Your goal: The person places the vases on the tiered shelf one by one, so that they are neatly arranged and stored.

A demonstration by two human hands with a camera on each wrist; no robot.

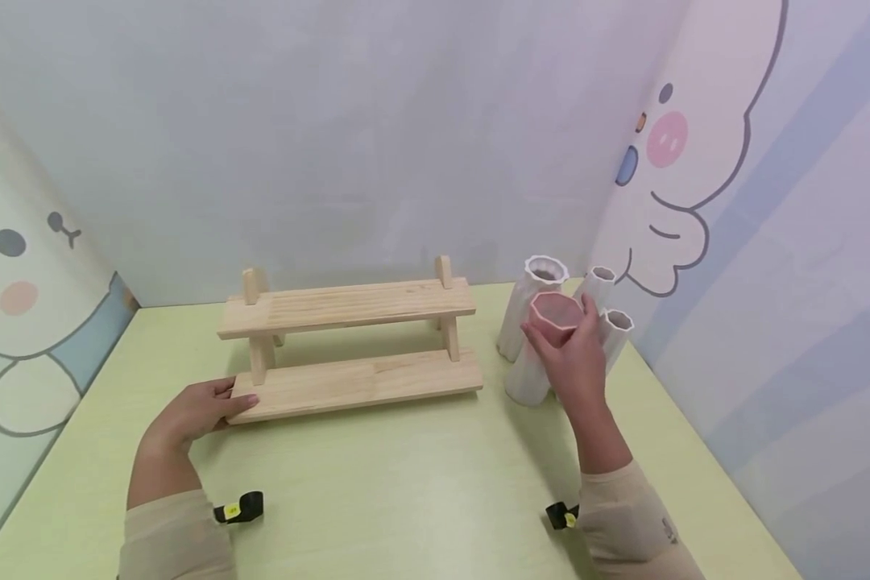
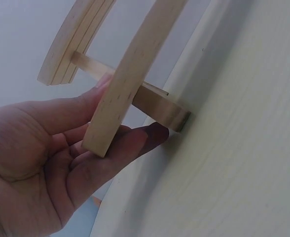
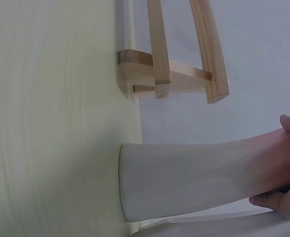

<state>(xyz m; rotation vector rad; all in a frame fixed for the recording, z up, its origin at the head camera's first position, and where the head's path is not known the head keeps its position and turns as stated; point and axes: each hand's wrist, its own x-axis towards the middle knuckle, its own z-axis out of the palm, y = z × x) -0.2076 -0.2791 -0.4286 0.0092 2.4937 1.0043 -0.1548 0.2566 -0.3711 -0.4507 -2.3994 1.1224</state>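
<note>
A two-tier wooden shelf (image 1: pixel 362 383) of pale boards stands on the table, one board set higher and further back. My left hand (image 1: pixel 192 411) holds the left end of its lower board, thumb on top and fingers beneath, as the left wrist view confirms. Toward the right stands a white vase with a pink top (image 1: pixel 554 312). Around that top curls my right hand (image 1: pixel 578 366). In the right wrist view the white lower part of this vase (image 3: pixel 179 180) has its base at the tabletop.
Close around the held vase stand a wide white vase (image 1: pixel 518 322) with a wavy rim and two narrower white vases, one behind (image 1: pixel 598 282) and one at the right (image 1: pixel 616 338). A grey wall backs the pale green table (image 1: pixel 406 483); cartoon-printed walls flank it.
</note>
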